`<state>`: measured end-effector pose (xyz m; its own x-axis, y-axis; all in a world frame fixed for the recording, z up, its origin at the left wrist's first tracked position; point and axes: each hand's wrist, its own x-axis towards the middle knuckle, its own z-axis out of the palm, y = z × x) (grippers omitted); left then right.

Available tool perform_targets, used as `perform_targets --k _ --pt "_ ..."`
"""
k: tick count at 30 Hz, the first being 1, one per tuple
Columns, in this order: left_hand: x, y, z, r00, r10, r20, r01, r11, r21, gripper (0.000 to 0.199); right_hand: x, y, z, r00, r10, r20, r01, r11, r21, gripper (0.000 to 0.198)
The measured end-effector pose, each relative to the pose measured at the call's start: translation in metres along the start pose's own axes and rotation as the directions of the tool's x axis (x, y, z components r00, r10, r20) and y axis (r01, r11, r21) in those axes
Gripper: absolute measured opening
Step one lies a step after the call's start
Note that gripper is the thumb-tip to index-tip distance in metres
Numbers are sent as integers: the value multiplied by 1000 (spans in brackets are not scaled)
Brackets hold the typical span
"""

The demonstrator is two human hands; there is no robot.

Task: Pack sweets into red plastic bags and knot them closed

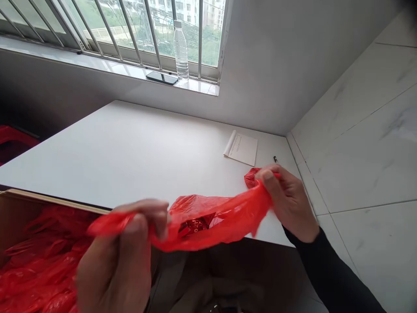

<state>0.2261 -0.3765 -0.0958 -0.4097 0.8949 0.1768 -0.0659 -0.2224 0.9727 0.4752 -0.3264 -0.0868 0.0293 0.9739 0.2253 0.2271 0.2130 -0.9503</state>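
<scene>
A thin red plastic bag (221,228) is stretched between my two hands above the table's front edge. My left hand (120,256) pinches one end of it, closed and a little blurred. At the other end, my right hand (286,200) grips the bag between thumb and fingers. Behind the stretched plastic, more red plastic (198,202) with a dark red shiny patterned item (197,225) shows on the table edge, partly covered. A small red bundle (250,178) sits just beyond my right fingers.
A cardboard box (48,198) full of red plastic bags (48,261) stands at the left front. On the white table (137,148) lie a notepad (243,148) and a pen (275,159). A water bottle (181,52) and a phone (162,78) rest on the windowsill.
</scene>
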Motion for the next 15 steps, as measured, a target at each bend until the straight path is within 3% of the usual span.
perform_targets --k 2,4,8,11,15 --pt "8 -2 -4 996 42 75 -44 999 29 24 4 3 2 1000 19 -7 -19 999 47 37" --pt "14 -3 -7 989 94 114 -89 995 -45 27 8 8 2 998 25 -50 -23 998 51 35" --pt "21 -4 -5 990 -57 130 81 978 -193 35 14 17 -4 996 85 20 -84 994 -63 39" --pt "25 -5 2 990 -119 76 133 965 -227 37 17 23 -13 978 183 100 -175 981 -81 39" --pt "33 -13 7 942 -320 100 335 880 -336 27 21 27 -27 856 324 402 -257 943 -213 45"
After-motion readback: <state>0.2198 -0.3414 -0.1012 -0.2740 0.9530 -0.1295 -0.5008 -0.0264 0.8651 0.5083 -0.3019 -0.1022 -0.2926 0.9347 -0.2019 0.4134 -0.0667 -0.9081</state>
